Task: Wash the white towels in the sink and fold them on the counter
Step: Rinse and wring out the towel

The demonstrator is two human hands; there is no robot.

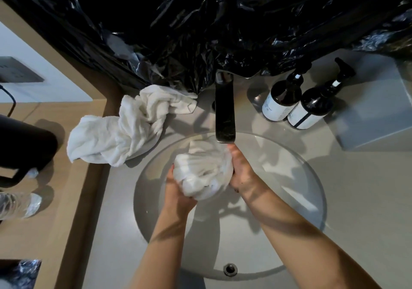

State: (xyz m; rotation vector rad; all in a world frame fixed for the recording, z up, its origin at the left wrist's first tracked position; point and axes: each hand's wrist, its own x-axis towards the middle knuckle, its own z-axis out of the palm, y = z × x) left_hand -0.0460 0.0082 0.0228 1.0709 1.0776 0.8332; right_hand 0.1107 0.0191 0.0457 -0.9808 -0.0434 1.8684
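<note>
A bunched white towel (204, 170) is held over the round white sink (289, 172), just under the spout of the dark faucet (225, 114). My left hand (178, 190) grips the towel's lower left side. My right hand (242, 168) grips its right side, fingers reaching up by the spout. A second white towel (124, 130) lies crumpled on the counter to the left of the faucet, partly over the counter's edge. Whether water is running I cannot tell.
Two dark pump bottles (296, 101) with white labels stand right of the faucet, beside a grey box (374, 110). Black plastic sheeting (223, 21) covers the wall behind. A wooden shelf at left holds a black kettle (24, 148) and a plastic bottle (17, 204).
</note>
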